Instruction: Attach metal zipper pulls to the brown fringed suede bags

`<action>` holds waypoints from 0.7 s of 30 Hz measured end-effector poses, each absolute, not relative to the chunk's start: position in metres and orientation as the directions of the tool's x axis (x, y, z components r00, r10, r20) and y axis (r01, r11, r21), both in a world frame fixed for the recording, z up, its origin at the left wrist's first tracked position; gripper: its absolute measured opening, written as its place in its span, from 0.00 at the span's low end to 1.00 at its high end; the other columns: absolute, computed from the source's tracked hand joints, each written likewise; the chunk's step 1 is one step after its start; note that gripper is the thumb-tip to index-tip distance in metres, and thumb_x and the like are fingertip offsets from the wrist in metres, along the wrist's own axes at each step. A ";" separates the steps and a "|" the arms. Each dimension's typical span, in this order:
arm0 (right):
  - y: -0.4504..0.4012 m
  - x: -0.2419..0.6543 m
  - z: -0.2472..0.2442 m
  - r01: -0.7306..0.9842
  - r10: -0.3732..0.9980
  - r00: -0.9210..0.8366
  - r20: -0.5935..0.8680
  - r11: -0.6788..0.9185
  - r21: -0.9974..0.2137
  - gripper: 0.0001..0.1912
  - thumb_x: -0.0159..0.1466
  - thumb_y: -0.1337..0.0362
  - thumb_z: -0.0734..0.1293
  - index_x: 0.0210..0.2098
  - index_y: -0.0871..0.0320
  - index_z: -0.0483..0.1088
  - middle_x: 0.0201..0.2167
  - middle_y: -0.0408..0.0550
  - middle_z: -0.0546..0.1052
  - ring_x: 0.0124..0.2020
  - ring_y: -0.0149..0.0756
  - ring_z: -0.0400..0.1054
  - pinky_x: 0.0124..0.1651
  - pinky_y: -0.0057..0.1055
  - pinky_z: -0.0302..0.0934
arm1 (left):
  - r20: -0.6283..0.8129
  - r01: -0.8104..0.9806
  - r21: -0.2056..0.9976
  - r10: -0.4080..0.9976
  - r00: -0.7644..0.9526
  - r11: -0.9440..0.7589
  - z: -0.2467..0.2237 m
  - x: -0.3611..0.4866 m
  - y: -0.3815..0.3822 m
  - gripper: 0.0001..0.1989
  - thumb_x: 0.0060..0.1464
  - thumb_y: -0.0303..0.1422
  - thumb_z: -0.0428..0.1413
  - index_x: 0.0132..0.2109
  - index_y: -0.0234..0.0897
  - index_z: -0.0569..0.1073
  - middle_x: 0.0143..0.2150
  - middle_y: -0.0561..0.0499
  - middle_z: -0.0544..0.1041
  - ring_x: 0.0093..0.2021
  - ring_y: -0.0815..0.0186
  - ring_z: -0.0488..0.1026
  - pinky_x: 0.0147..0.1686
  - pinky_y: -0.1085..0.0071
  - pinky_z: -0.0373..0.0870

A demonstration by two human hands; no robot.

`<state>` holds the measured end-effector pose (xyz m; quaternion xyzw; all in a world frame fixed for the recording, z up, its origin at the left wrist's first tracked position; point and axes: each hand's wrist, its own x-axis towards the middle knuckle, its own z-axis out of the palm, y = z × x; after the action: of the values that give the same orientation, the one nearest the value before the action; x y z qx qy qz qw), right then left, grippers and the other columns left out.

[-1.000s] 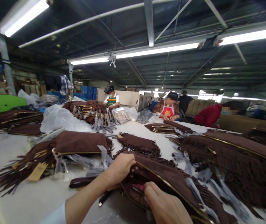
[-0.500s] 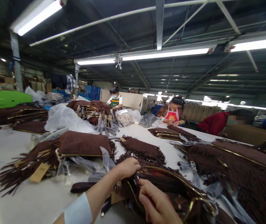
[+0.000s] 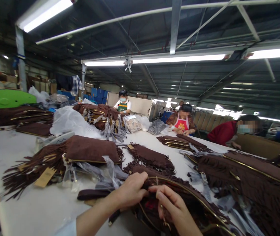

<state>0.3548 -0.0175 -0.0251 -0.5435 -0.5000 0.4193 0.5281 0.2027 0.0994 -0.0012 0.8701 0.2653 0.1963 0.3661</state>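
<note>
Pinches the left end of the open brown bag [image 3: 200,211] at its rim with the left hand [image 3: 131,190], fingers closed. Bends the right hand [image 3: 173,203] over the opening, thumb and fingers nearly together; cannot tell its hold on the thin strand [image 3: 164,219] just beside. Lies on the white surface [image 3: 31,205], close to the body. Looks light, soft and floppy, likely to sag; probably firmest along the gold zip [image 3: 208,206], so best taken there, clear of loose fringe. Carries faint print on the tan tag [image 3: 45,177] and small lettering on the green apron [image 3: 122,107], both unreadable.
</note>
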 end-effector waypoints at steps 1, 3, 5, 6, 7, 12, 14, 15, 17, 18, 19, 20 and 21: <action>-0.021 0.357 -0.028 0.067 0.983 0.174 0.056 0.045 -0.997 0.29 0.58 0.37 0.68 0.34 0.59 0.70 0.14 0.37 0.67 0.14 0.23 0.51 0.20 0.21 0.40 | 0.160 0.319 0.742 0.618 0.770 -0.589 0.000 0.205 0.099 0.11 0.46 0.26 0.58 0.33 0.40 0.61 0.36 0.52 0.68 0.41 0.59 0.65 0.44 0.67 0.59; -0.025 0.361 -0.034 0.033 0.981 0.191 0.022 0.016 -0.999 0.32 0.57 0.35 0.68 0.37 0.60 0.71 0.14 0.36 0.66 0.14 0.22 0.50 0.19 0.21 0.39 | 0.171 0.304 0.762 0.630 0.757 -0.572 0.002 0.210 0.102 0.10 0.47 0.26 0.57 0.33 0.40 0.61 0.35 0.53 0.69 0.40 0.60 0.66 0.43 0.68 0.59; -0.026 0.361 -0.039 0.056 0.981 0.192 0.019 0.009 -0.998 0.34 0.57 0.34 0.68 0.41 0.60 0.71 0.15 0.36 0.67 0.15 0.23 0.53 0.20 0.21 0.42 | 0.171 0.280 0.796 0.643 0.746 -0.537 0.003 0.215 0.109 0.09 0.47 0.25 0.56 0.34 0.40 0.63 0.36 0.53 0.70 0.40 0.61 0.66 0.41 0.70 0.60; -0.025 0.361 -0.041 0.076 0.982 0.188 0.023 0.009 -0.997 0.35 0.56 0.34 0.67 0.43 0.60 0.71 0.15 0.36 0.67 0.15 0.24 0.55 0.20 0.20 0.44 | 0.163 0.268 0.817 0.650 0.742 -0.511 0.002 0.218 0.113 0.09 0.47 0.25 0.55 0.35 0.39 0.64 0.37 0.54 0.71 0.40 0.62 0.67 0.40 0.71 0.61; -0.023 0.360 -0.043 0.096 0.983 0.179 0.028 0.011 -0.995 0.36 0.57 0.33 0.67 0.45 0.60 0.71 0.15 0.36 0.67 0.16 0.25 0.57 0.20 0.20 0.45 | 0.152 0.257 0.838 0.658 0.738 -0.481 0.001 0.220 0.117 0.09 0.47 0.25 0.54 0.36 0.38 0.64 0.37 0.54 0.71 0.40 0.63 0.67 0.39 0.72 0.61; -0.013 0.355 -0.045 0.121 0.989 0.137 0.056 0.039 -0.992 0.33 0.55 0.32 0.67 0.34 0.59 0.69 0.18 0.37 0.68 0.16 0.24 0.60 0.19 0.21 0.48 | 0.097 0.211 0.911 0.682 0.725 -0.354 -0.010 0.227 0.125 0.10 0.46 0.23 0.51 0.38 0.37 0.64 0.34 0.57 0.68 0.36 0.67 0.66 0.33 0.74 0.62; -0.010 0.352 -0.044 0.075 0.991 0.121 0.056 0.047 -0.996 0.32 0.54 0.33 0.69 0.30 0.58 0.68 0.20 0.38 0.69 0.15 0.23 0.59 0.18 0.20 0.47 | 0.104 0.184 0.925 0.686 0.720 -0.333 -0.013 0.228 0.124 0.12 0.46 0.22 0.51 0.39 0.38 0.64 0.34 0.57 0.68 0.37 0.67 0.66 0.35 0.74 0.62; -0.008 0.351 -0.044 0.040 0.991 0.120 0.053 0.049 -0.998 0.32 0.54 0.33 0.69 0.31 0.58 0.69 0.19 0.37 0.69 0.14 0.22 0.57 0.18 0.20 0.46 | 0.112 0.167 0.930 0.686 0.719 -0.326 -0.015 0.228 0.124 0.14 0.45 0.22 0.52 0.40 0.38 0.64 0.35 0.57 0.68 0.38 0.67 0.66 0.36 0.74 0.62; -0.007 0.350 -0.043 -0.022 0.989 0.141 0.040 0.043 -0.999 0.33 0.55 0.33 0.69 0.38 0.59 0.71 0.15 0.35 0.65 0.13 0.21 0.52 0.18 0.20 0.43 | 0.122 0.133 0.943 0.688 0.716 -0.306 -0.017 0.228 0.124 0.19 0.44 0.20 0.52 0.44 0.40 0.63 0.36 0.58 0.69 0.39 0.68 0.67 0.38 0.75 0.62; -0.006 0.350 -0.043 -0.041 0.986 0.164 0.036 0.043 -0.998 0.35 0.55 0.33 0.68 0.42 0.60 0.71 0.13 0.34 0.64 0.13 0.22 0.50 0.18 0.20 0.42 | 0.118 0.120 0.950 0.690 0.715 -0.287 -0.018 0.228 0.124 0.21 0.44 0.20 0.52 0.46 0.41 0.62 0.36 0.58 0.70 0.39 0.68 0.67 0.37 0.75 0.62; -0.006 0.350 -0.044 -0.043 0.982 0.185 0.032 0.041 -0.998 0.36 0.56 0.33 0.67 0.43 0.61 0.70 0.12 0.33 0.62 0.13 0.22 0.48 0.18 0.20 0.42 | 0.106 0.111 0.959 0.692 0.714 -0.262 -0.019 0.229 0.125 0.21 0.43 0.20 0.52 0.46 0.41 0.61 0.36 0.58 0.70 0.37 0.68 0.67 0.36 0.75 0.62; -0.006 0.351 -0.045 -0.019 0.980 0.199 0.028 0.032 -0.999 0.35 0.56 0.33 0.66 0.42 0.60 0.70 0.12 0.32 0.61 0.13 0.22 0.47 0.18 0.20 0.41 | 0.088 0.107 0.967 0.695 0.714 -0.232 -0.021 0.230 0.126 0.21 0.43 0.19 0.51 0.45 0.41 0.61 0.35 0.58 0.70 0.35 0.69 0.67 0.34 0.75 0.62; -0.007 0.351 -0.046 0.026 0.978 0.208 0.024 0.019 -0.999 0.33 0.56 0.34 0.66 0.39 0.59 0.69 0.12 0.32 0.59 0.13 0.23 0.46 0.18 0.20 0.41 | 0.065 0.107 0.974 0.697 0.714 -0.200 -0.022 0.232 0.127 0.20 0.43 0.19 0.51 0.44 0.40 0.61 0.33 0.58 0.69 0.33 0.69 0.67 0.32 0.75 0.62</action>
<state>0.3514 -0.0069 -0.0458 -0.5501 -0.4562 0.4337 0.5488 0.2316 0.1274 -0.0217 0.7300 0.2754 0.2591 0.5693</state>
